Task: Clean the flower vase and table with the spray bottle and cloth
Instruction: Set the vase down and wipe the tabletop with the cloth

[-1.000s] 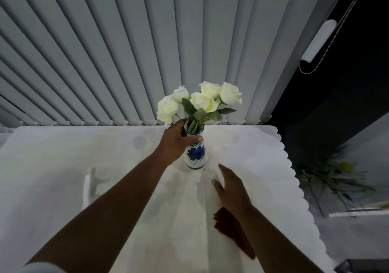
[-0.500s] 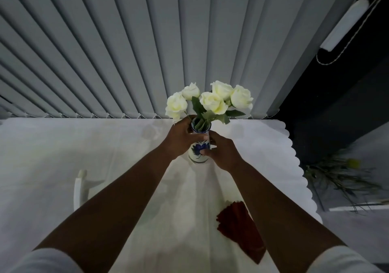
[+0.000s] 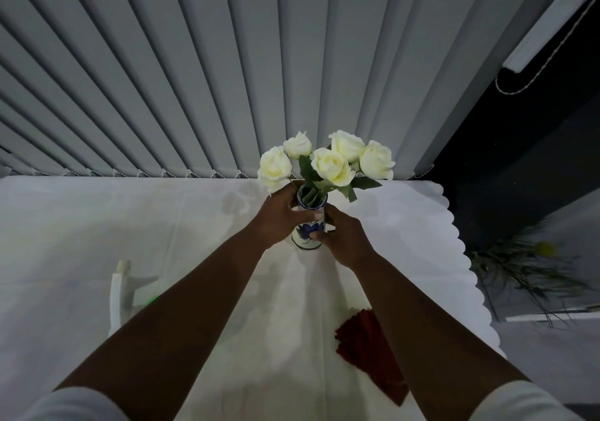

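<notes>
A white vase with a blue flower pattern [image 3: 305, 237] holds several white roses [image 3: 331, 164] and stands far back on the white-clothed table [image 3: 81, 242]. My left hand [image 3: 281, 217] wraps its neck from the left. My right hand [image 3: 341, 235] grips its body from the right. A red cloth [image 3: 368, 352] lies flat on the table near my right forearm, held by neither hand. The white spray bottle [image 3: 121, 294] stands at the left, partly hidden behind my left arm.
Grey vertical blinds [image 3: 194, 80] hang just behind the table. The tablecloth's scalloped right edge [image 3: 467, 268] drops off to a dark floor, where a green plant [image 3: 526, 265] sits.
My right hand left the red cloth and came up to grip the vase beside my left hand. The cloth stays lying on the table.
</notes>
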{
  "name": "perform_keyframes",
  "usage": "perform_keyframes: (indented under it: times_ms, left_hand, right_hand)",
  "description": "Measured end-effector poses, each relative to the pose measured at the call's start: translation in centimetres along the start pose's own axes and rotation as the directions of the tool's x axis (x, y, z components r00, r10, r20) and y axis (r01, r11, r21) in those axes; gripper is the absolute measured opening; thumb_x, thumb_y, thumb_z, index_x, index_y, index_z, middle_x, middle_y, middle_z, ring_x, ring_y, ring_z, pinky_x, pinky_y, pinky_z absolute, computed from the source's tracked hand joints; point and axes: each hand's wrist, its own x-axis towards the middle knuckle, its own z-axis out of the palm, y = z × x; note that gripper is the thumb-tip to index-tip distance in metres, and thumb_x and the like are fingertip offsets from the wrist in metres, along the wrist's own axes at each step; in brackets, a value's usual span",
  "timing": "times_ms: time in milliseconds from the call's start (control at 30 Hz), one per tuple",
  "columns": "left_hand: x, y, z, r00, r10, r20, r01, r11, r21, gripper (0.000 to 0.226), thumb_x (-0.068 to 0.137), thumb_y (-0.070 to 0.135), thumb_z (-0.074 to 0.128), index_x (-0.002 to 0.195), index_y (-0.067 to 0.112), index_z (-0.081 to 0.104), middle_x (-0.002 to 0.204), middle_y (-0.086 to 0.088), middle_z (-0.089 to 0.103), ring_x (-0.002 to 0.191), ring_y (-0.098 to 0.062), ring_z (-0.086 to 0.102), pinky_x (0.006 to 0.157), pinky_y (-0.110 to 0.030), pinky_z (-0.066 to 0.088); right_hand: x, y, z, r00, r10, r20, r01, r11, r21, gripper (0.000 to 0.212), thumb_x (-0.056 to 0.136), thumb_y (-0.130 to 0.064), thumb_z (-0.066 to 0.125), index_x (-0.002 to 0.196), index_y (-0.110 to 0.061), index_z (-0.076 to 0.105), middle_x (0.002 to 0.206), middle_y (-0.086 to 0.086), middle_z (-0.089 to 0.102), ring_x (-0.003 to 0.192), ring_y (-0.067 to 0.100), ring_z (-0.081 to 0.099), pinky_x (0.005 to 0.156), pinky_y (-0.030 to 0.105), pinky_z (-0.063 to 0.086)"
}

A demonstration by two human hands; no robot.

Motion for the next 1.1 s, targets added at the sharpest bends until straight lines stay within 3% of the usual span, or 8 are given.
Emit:
perform_keyframes:
  times_ms: [133, 333, 567, 667, 800, 900, 1000, 1100]
  left_hand:
    - [-0.2, -0.1, 0.1, 0.999, 0.006, -0.035, -0.003, 0.996, 0.09, 0.059, 0.074, 0.023, 0.078, 0.127, 0.018, 0.053, 0.121, 0.004, 0.063, 0.109, -0.012, 0.059, 0.089, -0.015, 0.047]
    - [-2.4, -0.4, -0.3, 0.995, -0.036, -0.096, 0.047, 0.993, 0.111, 0.065, 0.075, 0.026, 0.077, 0.133, 0.021, 0.049, 0.137, 0.003, 0.055, 0.121, -0.012, 0.051, 0.103, -0.031, 0.042]
    - [-12.6, -4.4, 1.1, 0.886, -0.317, -0.338, 0.265, 0.945, -0.191, 0.071, 0.061, 0.041, 0.084, 0.124, 0.025, 0.057, 0.128, -0.005, 0.061, 0.109, -0.016, 0.06, 0.097, -0.035, 0.048]
    - [-18.2, -6.9, 2.0, 0.887, -0.322, -0.33, 0.262, 0.941, -0.213, 0.064, 0.053, 0.047, 0.082, 0.11, 0.026, 0.063, 0.114, -0.006, 0.068, 0.105, -0.017, 0.064, 0.097, -0.041, 0.051]
    - [-24.8, -9.6, 1.2, 0.817, -0.304, -0.49, 0.298, 0.95, -0.093, 0.02, 0.071, 0.015, 0.08, 0.087, 0.024, 0.07, 0.095, -0.008, 0.074, 0.085, -0.016, 0.068, 0.077, -0.005, 0.047]
    - [-28.3, -10.3, -1.1, 0.685, -0.249, -0.685, 0.385, 0.921, 0.05, 0.007, 0.076, 0.019, 0.075, 0.082, 0.017, 0.072, 0.086, -0.006, 0.074, 0.088, -0.027, 0.069, 0.074, -0.023, 0.045]
    - [-28.9, -10.5, -4.3, 0.522, -0.186, -0.833, 0.402, 0.915, 0.047, 0.027, 0.074, 0.017, 0.077, 0.096, 0.007, 0.064, 0.099, -0.016, 0.068, 0.092, -0.034, 0.064, 0.077, -0.02, 0.043]
    - [-27.7, -10.0, -7.0, 0.579, -0.162, -0.799, 0.334, 0.941, 0.051, 0.059, 0.07, 0.017, 0.082, 0.121, 0.007, 0.054, 0.118, -0.015, 0.058, 0.098, -0.029, 0.059, 0.082, -0.019, 0.047]
  right_hand:
    - [0.0, -0.2, 0.1, 1.0, 0.002, 0.008, -0.002, 0.998, -0.067, 0.061, 0.081, -0.021, 0.076, 0.136, -0.019, 0.049, 0.125, 0.003, 0.067, 0.114, 0.021, 0.063, 0.095, 0.027, 0.048]
    - [-1.9, -0.1, -0.4, 0.994, 0.109, -0.011, -0.11, 0.989, -0.094, 0.083, 0.083, -0.033, 0.074, 0.15, -0.016, 0.028, 0.147, 0.011, 0.047, 0.132, 0.026, 0.049, 0.104, 0.047, 0.048]
    - [-9.6, 0.0, -1.9, 0.99, 0.132, -0.058, -0.131, 0.991, 0.023, 0.071, 0.085, -0.024, 0.074, 0.145, -0.011, 0.039, 0.147, 0.009, 0.047, 0.131, 0.023, 0.05, 0.096, 0.028, 0.048]
    - [-14.1, 1.0, -2.2, 0.987, 0.151, -0.06, -0.156, 0.984, -0.09, 0.059, 0.089, -0.028, 0.069, 0.141, -0.015, 0.045, 0.143, 0.005, 0.053, 0.13, 0.019, 0.051, 0.103, 0.032, 0.047]
    - [-19.5, 2.2, -1.9, 0.985, 0.168, -0.035, -0.171, 0.94, -0.296, 0.041, 0.09, -0.022, 0.065, 0.129, -0.013, 0.058, 0.128, 0.003, 0.064, 0.115, 0.016, 0.057, 0.1, 0.015, 0.039]
    - [-22.7, 4.1, -1.5, 0.99, 0.138, -0.003, -0.117, 0.828, -0.549, 0.046, 0.08, -0.032, 0.072, 0.122, -0.016, 0.064, 0.122, 0.005, 0.067, 0.117, 0.027, 0.057, 0.102, 0.034, 0.044]
    - [-24.4, 6.6, -0.9, 0.991, 0.126, 0.034, -0.066, 0.709, -0.702, 0.052, 0.069, -0.041, 0.074, 0.117, -0.021, 0.068, 0.124, 0.011, 0.067, 0.114, 0.037, 0.061, 0.095, 0.05, 0.051]
    - [-25.3, 6.5, -0.6, 0.981, 0.175, 0.086, -0.056, 0.679, -0.732, 0.055, 0.069, -0.032, 0.076, 0.122, -0.023, 0.065, 0.127, 0.011, 0.064, 0.097, 0.036, 0.065, 0.077, 0.046, 0.059]
